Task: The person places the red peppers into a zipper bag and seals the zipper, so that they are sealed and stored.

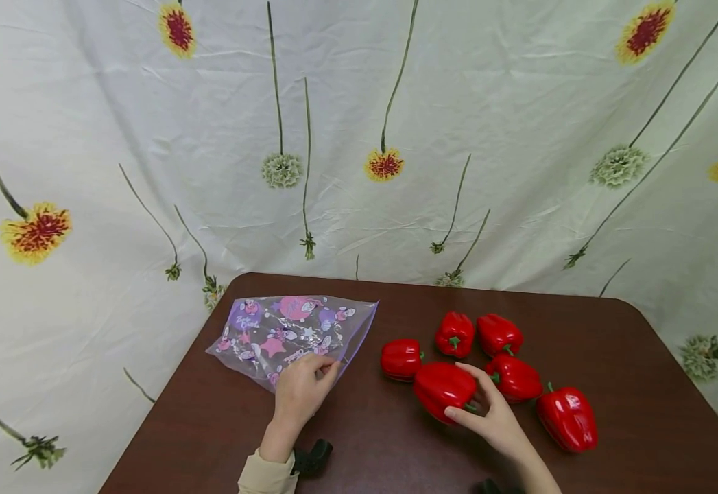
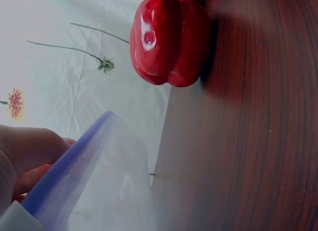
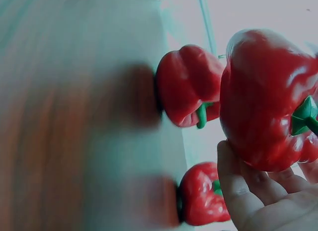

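My left hand (image 1: 305, 384) pinches the purple-edged side of a clear plastic zip bag (image 1: 260, 346) printed with pink and purple cartoon figures. The left wrist view shows the bag's purple edge (image 2: 74, 159) raised beside my fingers (image 2: 37, 146). In my right hand (image 1: 488, 412) is a large red bell pepper (image 1: 444, 390), gripped between thumb and fingers near its green stem. It is held up off the table, tilted, in the right wrist view, where the pepper (image 3: 268, 97) partly covers my fingertips.
More red bell peppers lie about my right hand: one (image 1: 400, 359) to the left, one (image 1: 455, 334) behind, and another (image 1: 567, 418) at the right, among several. A dark brown table (image 1: 383, 453) carries everything. Behind its far edge hangs a flowered white cloth (image 1: 346, 213).
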`<state>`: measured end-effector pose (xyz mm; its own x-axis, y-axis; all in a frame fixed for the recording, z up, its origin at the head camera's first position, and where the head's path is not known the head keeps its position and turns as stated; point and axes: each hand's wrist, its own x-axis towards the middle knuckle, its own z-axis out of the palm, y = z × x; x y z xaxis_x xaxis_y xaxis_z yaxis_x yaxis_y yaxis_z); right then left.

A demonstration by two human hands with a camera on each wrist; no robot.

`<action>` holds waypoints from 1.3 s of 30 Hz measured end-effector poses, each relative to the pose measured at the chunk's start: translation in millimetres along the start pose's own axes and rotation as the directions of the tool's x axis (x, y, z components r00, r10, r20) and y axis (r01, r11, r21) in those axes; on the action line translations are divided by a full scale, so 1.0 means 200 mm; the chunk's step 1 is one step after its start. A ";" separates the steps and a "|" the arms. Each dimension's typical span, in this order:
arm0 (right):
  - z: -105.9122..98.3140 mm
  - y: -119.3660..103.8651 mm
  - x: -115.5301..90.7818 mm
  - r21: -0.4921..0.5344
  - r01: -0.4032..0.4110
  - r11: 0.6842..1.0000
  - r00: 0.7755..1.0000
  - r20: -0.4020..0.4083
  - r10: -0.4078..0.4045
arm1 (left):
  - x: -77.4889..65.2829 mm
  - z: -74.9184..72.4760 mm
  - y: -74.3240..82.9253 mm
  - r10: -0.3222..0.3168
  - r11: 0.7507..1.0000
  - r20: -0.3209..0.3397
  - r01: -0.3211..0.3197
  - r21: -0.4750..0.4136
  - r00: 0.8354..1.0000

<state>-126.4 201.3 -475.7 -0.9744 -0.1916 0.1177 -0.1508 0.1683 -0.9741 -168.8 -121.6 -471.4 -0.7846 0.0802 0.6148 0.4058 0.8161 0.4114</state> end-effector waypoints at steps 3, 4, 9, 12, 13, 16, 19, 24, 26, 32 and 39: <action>0.03 -0.02 0.02 0.013 0.028 1.000 0.999 0.019 -0.028 | 0.00 0.00 0.00 0.006 1.000 0.000 -0.006 -0.008 1.000; 0.03 -0.02 0.03 0.015 0.038 0.999 0.999 0.024 -0.039 | 0.00 0.00 0.01 0.008 1.000 0.000 -0.008 -0.009 1.000; 0.08 -0.04 0.07 0.035 0.082 0.996 0.996 0.034 -0.083 | 0.00 0.00 0.01 0.010 1.000 0.003 -0.010 -0.009 1.000; 0.11 -0.06 0.10 0.057 0.098 0.994 0.994 0.041 -0.100 | 0.00 0.00 0.01 0.009 1.000 0.003 -0.009 -0.010 1.000; 0.12 -0.06 0.10 0.060 0.108 0.992 0.993 0.046 -0.111 | 0.00 0.00 0.02 0.009 1.000 0.003 -0.009 -0.010 1.000; 0.15 -0.08 0.12 0.067 0.108 0.992 0.992 0.052 -0.112 | 0.00 0.00 0.02 0.007 1.000 0.002 -0.007 -0.014 1.000; 0.18 -0.09 0.14 0.067 0.109 0.992 0.992 0.057 -0.113 | 0.00 0.00 0.02 0.007 1.000 0.000 -0.007 -0.020 1.000; 0.22 -0.11 0.17 0.083 0.103 0.991 0.992 0.062 -0.108 | 0.00 -0.01 0.02 0.013 0.999 -0.007 -0.013 -0.030 1.000; 0.24 -0.11 0.18 0.093 0.104 0.990 0.992 0.066 -0.110 | 0.00 -0.01 0.02 0.015 0.999 -0.009 -0.015 -0.030 1.000; 0.29 -0.13 0.21 0.130 0.105 0.986 0.991 0.068 -0.115 | 0.00 -0.02 0.03 0.010 1.000 -0.014 -0.010 -0.029 1.000; 0.34 -0.14 0.24 0.146 0.098 0.984 0.993 0.054 -0.107 | 0.01 -0.02 0.03 0.007 0.999 -0.015 -0.008 -0.033 1.000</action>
<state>-156.8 121.2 -456.1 -0.9421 -0.2609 0.2107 -0.2198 0.0058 -0.9755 -166.2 -118.1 -465.5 -0.7744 0.0775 0.6280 0.4270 0.7964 0.4282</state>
